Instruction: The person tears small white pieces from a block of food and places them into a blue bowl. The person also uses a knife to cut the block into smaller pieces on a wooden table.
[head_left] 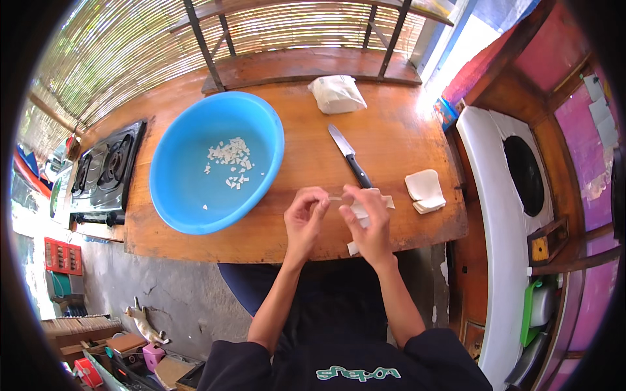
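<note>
My left hand (304, 221) pinches a thin pale strip (335, 198) between thumb and fingertips above the wooden table. Close to the strip's other end is my right hand (369, 222), its thumb and fingers apart. Cut white flat pieces (361, 211) lie partly hidden beneath the right hand, and another white piece (352, 248) is by the table edge. Just beyond, a kitchen knife (349, 154) with a black handle rests with its blade pointing away. To the right sits a small stack of white square sheets (424, 190). Small white cut bits (232, 152) are scattered inside a large blue basin (171, 195).
A white plastic bag (336, 94) stands at the back of the wooden table (303, 141), before a wooden rack (313, 63). A gas stove (107, 166) is at far left. On the floor at lower left, a cat (144, 322) lies near boxes.
</note>
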A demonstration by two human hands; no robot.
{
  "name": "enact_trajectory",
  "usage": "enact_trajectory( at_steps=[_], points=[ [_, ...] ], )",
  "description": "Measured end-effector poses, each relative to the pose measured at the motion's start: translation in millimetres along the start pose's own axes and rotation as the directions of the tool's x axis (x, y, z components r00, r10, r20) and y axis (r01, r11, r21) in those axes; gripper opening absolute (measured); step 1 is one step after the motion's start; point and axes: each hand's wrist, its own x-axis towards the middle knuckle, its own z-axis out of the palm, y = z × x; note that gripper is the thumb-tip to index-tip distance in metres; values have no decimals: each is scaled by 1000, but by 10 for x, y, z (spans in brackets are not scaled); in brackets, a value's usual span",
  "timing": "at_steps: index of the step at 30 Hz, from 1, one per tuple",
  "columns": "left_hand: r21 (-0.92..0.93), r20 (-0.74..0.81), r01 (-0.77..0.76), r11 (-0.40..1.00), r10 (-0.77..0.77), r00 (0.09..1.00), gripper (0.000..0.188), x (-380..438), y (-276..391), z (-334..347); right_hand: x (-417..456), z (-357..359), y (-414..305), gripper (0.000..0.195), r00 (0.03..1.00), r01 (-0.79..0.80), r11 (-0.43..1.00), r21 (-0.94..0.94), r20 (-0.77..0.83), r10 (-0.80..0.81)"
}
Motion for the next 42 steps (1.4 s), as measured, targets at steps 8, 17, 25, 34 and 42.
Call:
enact_trajectory(
  at_steps=[8, 17, 25, 34, 42],
  points=[
    [425, -5, -128, 896, 144, 990, 9, -87, 883, -279, 318, 274, -484, 5, 952, 294, 956, 22, 82, -295],
    [61, -180, 97, 993, -84, 980, 8, -142, 1380, -892, 432, 937, -858, 5, 935, 131, 890, 437, 243, -257],
    [276, -358, -77, 958, 176, 917, 11, 54, 1574, -1192, 691, 1305, -978, 12, 954, 117, 924, 365, 215, -206],
    [724, -347, 140, 676, 182, 920, 15, 280, 1499, -1385, 674, 1500, -768, 17, 962, 124, 970, 210, 216, -169],
    [908, -176, -16, 419, 417, 892, 17, 367, 1501, -1174, 675, 1282, -679, 18, 962, 262, 952, 157, 33, -270]
  ],
)
